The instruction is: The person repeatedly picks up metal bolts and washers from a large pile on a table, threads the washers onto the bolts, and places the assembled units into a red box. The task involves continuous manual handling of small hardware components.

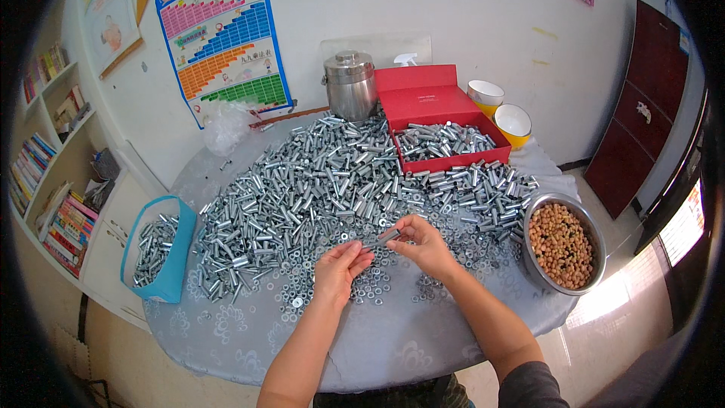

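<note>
My two hands meet over the near middle of the table, above a layer of loose washers and nuts (370, 287). Between the fingertips of my right hand (429, 248) is a short shiny metal sleeve (390, 236), tilted toward the left. My left hand (338, 270) pinches a thin metal bolt (369, 245) at the sleeve's lower end. Whether the bolt sits inside the sleeve or only touches it, I cannot tell. Just beyond my hands spreads a large heap of metal sleeves and bolts (302, 189).
A red box (457, 160) of sleeves lies open at the back, beside a steel canister (350, 83) and two yellow bowls (513, 125). At the left stands a blue bin (170, 264) of metal parts. A steel bowl (596, 253) of brownish pellets sits at the right edge.
</note>
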Demonstrator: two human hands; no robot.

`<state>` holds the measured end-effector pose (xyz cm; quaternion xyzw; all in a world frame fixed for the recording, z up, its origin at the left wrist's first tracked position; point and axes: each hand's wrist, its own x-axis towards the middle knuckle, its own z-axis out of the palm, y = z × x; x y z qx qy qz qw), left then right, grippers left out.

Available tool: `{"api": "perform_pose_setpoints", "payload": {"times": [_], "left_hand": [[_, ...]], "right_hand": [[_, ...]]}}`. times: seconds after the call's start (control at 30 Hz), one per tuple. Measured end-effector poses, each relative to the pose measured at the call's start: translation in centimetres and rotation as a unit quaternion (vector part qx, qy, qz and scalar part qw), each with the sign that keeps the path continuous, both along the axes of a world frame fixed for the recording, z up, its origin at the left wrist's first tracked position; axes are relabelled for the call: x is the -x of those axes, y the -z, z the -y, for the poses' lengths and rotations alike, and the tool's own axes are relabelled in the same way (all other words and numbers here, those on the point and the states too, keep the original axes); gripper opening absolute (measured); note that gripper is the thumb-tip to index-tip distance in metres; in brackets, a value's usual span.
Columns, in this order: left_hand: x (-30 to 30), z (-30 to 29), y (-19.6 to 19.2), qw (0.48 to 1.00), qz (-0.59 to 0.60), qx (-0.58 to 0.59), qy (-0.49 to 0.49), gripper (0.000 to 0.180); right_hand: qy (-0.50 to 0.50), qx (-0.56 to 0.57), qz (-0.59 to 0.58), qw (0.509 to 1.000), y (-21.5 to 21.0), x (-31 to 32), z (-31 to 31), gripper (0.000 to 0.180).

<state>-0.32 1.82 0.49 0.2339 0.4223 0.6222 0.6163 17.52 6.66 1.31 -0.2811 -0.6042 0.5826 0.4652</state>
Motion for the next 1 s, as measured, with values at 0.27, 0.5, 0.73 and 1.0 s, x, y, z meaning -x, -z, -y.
{"api": "perform_pose_setpoints", "payload": {"times": [0.27, 0.5, 0.73, 1.0], "left_hand": [[-0.7, 0.9, -1.8, 0.993, -0.079, 0.023, 0.089, 0.03], [-0.4, 0.8, -1.2, 0.995, -0.077, -0.014, 0.055, 0.028], [2.1, 0.0, -1.3, 0.996, -0.009, -0.044, -0.071, 0.021], [1.6, 0.0, -1.0, 0.998, -0.004, -0.038, -0.048, 0.018]], "right_hand": [[-0.037, 0.013, 0.011, 0.999, 0.3, 0.5, 0.4, 0.023], [0.016, -0.07, 0.097, 0.993, 0.0, 1.3, 1.1, 0.023], [0.047, -0.38, 0.295, 0.876, 1.2, 1.7, 0.5, 0.028], [0.04, -0.416, 0.347, 0.84, 0.6, 2.2, 0.5, 0.02]]}}
